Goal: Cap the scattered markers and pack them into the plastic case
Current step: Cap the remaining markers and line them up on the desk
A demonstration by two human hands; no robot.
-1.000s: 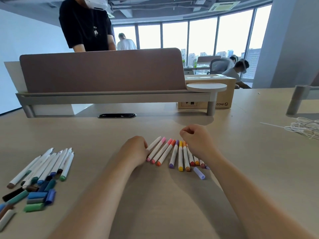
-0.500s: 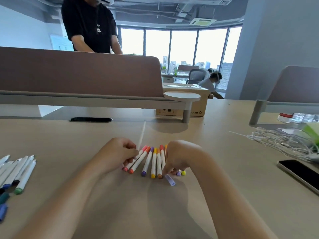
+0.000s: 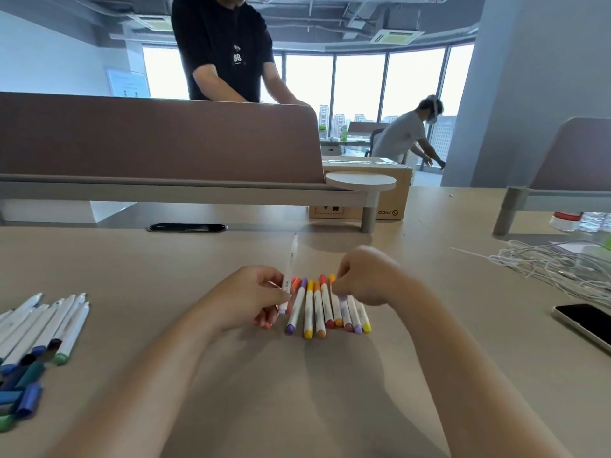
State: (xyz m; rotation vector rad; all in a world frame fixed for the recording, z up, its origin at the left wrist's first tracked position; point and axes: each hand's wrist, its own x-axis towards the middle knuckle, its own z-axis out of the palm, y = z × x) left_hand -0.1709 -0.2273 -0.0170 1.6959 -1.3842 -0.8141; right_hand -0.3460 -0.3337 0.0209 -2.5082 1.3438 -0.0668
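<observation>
Head view: left hand (image 3: 251, 295) pinches one marker (image 3: 291, 262), right hand (image 3: 367, 276) unclear, beside eight rowed markers (image 3: 317, 309).

You can read the word "PICO" on the front of the brown cardboard box (image 3: 404, 196) at the back of the counter (image 3: 496, 309). The black shirt (image 3: 224, 34) has white marks that look like "88". The print on the white marker (image 3: 291, 262) is too small to read.

markers (image 3: 317, 305): smooth white plastic | table (image 3: 297, 391): matt wood-look | phone (image 3: 585, 323): glossy glass | box (image 3: 390, 193): cardboard
</observation>
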